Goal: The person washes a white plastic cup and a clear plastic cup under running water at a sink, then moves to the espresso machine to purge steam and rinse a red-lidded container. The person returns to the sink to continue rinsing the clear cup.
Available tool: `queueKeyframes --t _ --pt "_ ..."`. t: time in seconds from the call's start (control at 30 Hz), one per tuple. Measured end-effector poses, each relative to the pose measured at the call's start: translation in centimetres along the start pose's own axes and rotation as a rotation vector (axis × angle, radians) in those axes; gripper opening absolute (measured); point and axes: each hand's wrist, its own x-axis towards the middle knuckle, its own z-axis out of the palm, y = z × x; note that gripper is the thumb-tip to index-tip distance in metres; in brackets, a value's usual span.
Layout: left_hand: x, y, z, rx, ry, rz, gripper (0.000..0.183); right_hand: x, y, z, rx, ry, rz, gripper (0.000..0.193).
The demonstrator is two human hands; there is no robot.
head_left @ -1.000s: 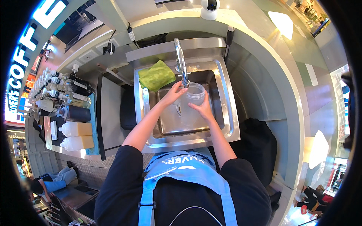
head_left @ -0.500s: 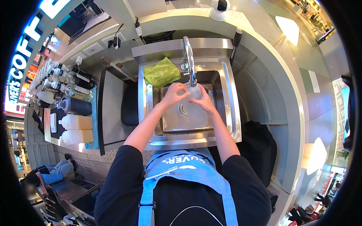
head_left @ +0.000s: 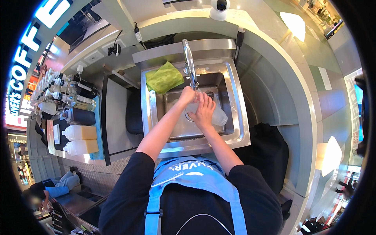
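Observation:
Both my hands are close together under the tap (head_left: 189, 64), over the steel sink (head_left: 180, 136). My right hand (head_left: 204, 111) is wrapped over a translucent plastic container (head_left: 220, 117), which lies tilted with one rounded end sticking out to the right of the hand. Right up against the spout, my left hand (head_left: 188, 96) is curled closed at the container's other end. Its fingertips are hidden, so what they grip cannot be made out. A crumpled green cloth (head_left: 165, 77) rests on the sink's back left corner.
To the left, a counter holds several pump bottles (head_left: 58, 84) and two squeeze bottles of yellowish liquid (head_left: 80, 133). A curved grey partition (head_left: 274, 94) surrounds the sink, with a white camera (head_left: 218, 9) on top. Dark fabric (head_left: 268, 156) hangs at the right.
The container has gone from under the spout to a tilt toward the lower right. My right hand has shifted over it, and my left hand has moved in to the spout. The view has turned slightly.

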Motion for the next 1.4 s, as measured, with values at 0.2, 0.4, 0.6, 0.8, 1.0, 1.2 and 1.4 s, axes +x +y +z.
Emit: queueKeyframes --t 0.2,0.4,0.6,0.8,1.0,1.2,1.4 --pt "-1.1 -0.8 -1.6 0.033 -0.232 0.123 0.034 0.0 2.6 -0.9 0.194 -0.129 0.007 0.1" --pt "-2.6 -0.6 -2.3 -0.005 -0.479 0.417 0.021 -0.1 3.1 -0.3 0.186 -0.051 0.076 0.1" --pt "-2.1 -1.4 -2.3 0.089 -0.308 0.404 0.023 0.0 1.6 -0.1 0.015 -0.055 0.163 0.096" --pt "-0.9 -1.0 -0.8 0.354 0.081 0.158 0.031 0.0 0.4 0.4 -0.105 -0.08 0.14 0.092" --pt "0.1 -0.8 -0.5 -0.016 0.176 0.031 0.04 -1.0 0.0 0.6 -0.122 -0.048 0.026 0.091" --pt "-1.8 -2.8 -3.2 -0.022 -0.124 0.179 0.044 0.9 2.5 -1.0 0.321 -0.162 0.084 0.102" --pt "-1.9 -1.8 -2.2 0.244 -0.054 0.376 0.043 0.0 1.9 0.0 0.112 -0.113 0.061 0.097"
